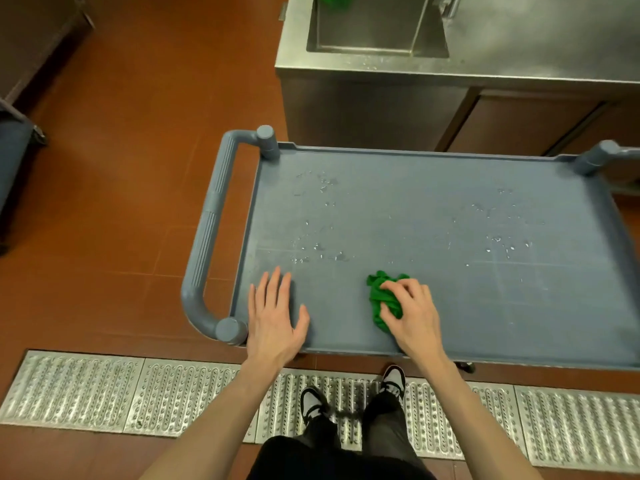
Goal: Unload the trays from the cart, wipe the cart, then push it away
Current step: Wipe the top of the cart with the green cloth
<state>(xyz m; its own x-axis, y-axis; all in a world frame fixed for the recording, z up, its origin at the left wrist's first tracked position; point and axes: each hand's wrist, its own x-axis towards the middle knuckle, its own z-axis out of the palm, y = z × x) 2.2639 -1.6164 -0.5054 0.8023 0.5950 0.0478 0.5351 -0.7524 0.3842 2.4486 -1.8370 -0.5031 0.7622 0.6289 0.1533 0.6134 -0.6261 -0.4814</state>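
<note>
While no trays are left on its top shelf, the cart (433, 216) stands just in front of the steel counter (519, 36), so unloading looks finished and wiping is the step in hand; water droplets (318, 251) dot the shelf toward its far side and its right end; a bunched green cloth (379, 296) lies on the shelf near the front edge, and the right hand (414, 313) presses it down with fingers curled over it, seemingly to scrub; the left hand (273, 317) lies flat, fingers spread, near the cart's handle (207, 237), probably to steady the cart; a sink (374, 26) sits in the counter beyond.
</note>
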